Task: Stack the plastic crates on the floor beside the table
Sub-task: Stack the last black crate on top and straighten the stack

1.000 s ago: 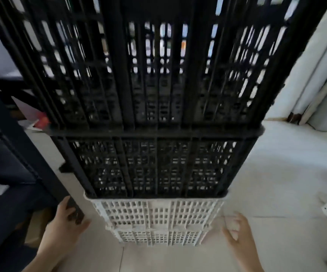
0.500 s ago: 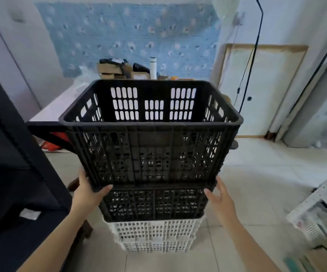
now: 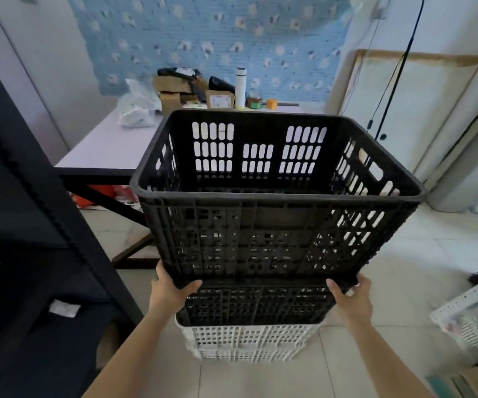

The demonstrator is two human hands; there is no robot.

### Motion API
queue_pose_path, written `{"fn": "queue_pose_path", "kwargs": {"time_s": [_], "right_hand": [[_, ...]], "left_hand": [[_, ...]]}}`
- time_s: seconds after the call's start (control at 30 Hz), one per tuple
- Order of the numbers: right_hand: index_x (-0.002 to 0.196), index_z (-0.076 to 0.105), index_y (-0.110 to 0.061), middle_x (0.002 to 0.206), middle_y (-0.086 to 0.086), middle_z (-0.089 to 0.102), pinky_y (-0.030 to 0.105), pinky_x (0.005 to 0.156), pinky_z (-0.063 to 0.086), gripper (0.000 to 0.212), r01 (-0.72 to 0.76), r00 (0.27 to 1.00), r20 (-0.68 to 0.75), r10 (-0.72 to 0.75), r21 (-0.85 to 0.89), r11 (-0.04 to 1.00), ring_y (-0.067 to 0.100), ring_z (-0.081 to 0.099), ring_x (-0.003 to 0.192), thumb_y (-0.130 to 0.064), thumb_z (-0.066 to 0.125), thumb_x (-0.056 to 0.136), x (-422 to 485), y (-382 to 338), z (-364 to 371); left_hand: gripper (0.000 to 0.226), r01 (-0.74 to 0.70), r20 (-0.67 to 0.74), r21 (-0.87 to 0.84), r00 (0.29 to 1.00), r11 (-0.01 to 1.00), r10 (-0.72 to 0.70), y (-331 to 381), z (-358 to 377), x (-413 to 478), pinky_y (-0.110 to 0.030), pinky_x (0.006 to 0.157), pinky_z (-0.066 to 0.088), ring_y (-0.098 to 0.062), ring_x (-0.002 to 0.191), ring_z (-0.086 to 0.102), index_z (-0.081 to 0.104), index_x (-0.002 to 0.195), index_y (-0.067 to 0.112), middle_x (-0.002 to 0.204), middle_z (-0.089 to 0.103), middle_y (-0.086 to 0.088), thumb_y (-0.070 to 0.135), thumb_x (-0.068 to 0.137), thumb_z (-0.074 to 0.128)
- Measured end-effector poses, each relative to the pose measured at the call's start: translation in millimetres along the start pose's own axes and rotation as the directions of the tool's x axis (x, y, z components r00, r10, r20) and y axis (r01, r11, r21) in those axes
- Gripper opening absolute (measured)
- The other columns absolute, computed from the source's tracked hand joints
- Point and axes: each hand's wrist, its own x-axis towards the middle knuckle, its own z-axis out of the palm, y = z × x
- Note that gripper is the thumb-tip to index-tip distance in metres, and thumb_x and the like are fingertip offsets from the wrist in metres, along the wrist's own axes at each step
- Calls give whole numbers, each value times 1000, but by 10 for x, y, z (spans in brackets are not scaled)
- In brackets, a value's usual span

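A large black slatted crate [image 3: 275, 225] is uppermost in a stack on the tiled floor. Under it sits a second black crate [image 3: 257, 307], and at the bottom a white crate [image 3: 246, 343]. My left hand [image 3: 170, 291] grips the top crate's lower left corner. My right hand [image 3: 352, 297] grips its lower right corner. The top crate is upright, its open side up, and appears empty.
A white-topped table [image 3: 108, 145] with boxes, bags and a white bottle [image 3: 240, 87] stands behind the stack. A dark shelf frame [image 3: 31, 196] runs along the left. White crates [image 3: 473, 323] lie at the right. A black cable [image 3: 398, 67] hangs at the right wall.
The view has risen from close against the crate wall to over its open top. Both hands moved up from near the white crate to grip the top black crate's lower corners.
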Motion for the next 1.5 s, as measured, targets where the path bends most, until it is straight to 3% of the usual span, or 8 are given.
{"fn": "queue_pose_path", "kwargs": {"time_s": [0.17, 0.43, 0.67, 1.0, 1.13, 1.3, 1.4, 1.5], "right_hand": [[122, 40, -10, 115, 15, 64, 36, 87, 42, 64, -18, 1000, -12, 18, -20, 1000, 33, 63, 105, -26, 80, 75, 35, -10, 11], [122, 41, -13, 117, 16, 65, 42, 95, 41, 67, -55, 998, -24, 55, -28, 998, 33, 60, 110, -34, 81, 72, 255, -150, 139], [122, 40, -12, 115, 15, 64, 38, 91, 42, 66, -14, 1000, -6, 14, -1, 1000, 33, 60, 106, -33, 80, 73, 615, -353, 359], [120, 39, -13, 98, 2, 57, 28, 82, 37, 65, 9, 1000, 24, -8, -13, 1000, 19, 51, 87, -36, 78, 74, 1090, -544, 598], [118, 40, -13, 95, -1, 57, 27, 79, 38, 64, 43, 999, 6, -43, -26, 999, 18, 53, 75, -35, 80, 73, 1108, -472, 662], [118, 39, -12, 96, 1, 58, 30, 79, 40, 66, 43, 999, 23, -42, -47, 998, 20, 54, 78, -37, 79, 73, 1132, -463, 672], [117, 38, -10, 104, 7, 63, 31, 76, 40, 64, 59, 997, 47, -54, -103, 993, 30, 61, 93, -38, 77, 75, 1121, -507, 656], [125, 36, -8, 118, 12, 64, 35, 78, 42, 65, 43, 995, 95, -28, -153, 987, 37, 61, 106, -36, 73, 79, 1104, -569, 633]], "left_hand": [[110, -15, 64, 17, 998, 1000, 14, -43, -57, 108, -60, 90, 51, -45, 122, 47, 7, 146, 27, 138, 42, -21, 35, 68, 83], [99, -23, 65, -11, 998, 1000, 24, 113, -53, 362, -57, 87, 54, -40, 117, 55, 17, 138, 24, 130, 52, -17, 36, 66, 84], [100, -74, 6, 10, 997, 997, 74, 363, 21, 741, -51, 94, 51, -39, 123, 52, 19, 143, 15, 136, 53, -14, 30, 68, 84], [97, -30, -18, 42, 999, 999, 31, 622, 148, 1180, -53, 89, 54, -40, 120, 55, 21, 142, 13, 136, 52, -16, 30, 70, 84], [96, -6, -8, 2, 1000, 1000, 7, 619, 121, 1255, -36, 65, 57, -38, 119, 55, 20, 143, 22, 135, 52, -13, 26, 70, 84], [98, -41, -38, 33, 998, 999, 42, 629, 109, 1229, -51, 96, 50, -39, 125, 52, 21, 145, 19, 138, 52, -11, 29, 70, 84], [99, -35, -113, 65, 993, 997, 42, 624, 159, 1089, -49, 100, 45, -37, 127, 50, 21, 147, 13, 139, 52, -13, 38, 72, 80], [109, 15, -82, 122, 997, 992, -5, 668, 253, 844, -51, 103, 44, -40, 128, 48, 4, 152, 11, 143, 44, -21, 43, 76, 75]]}}
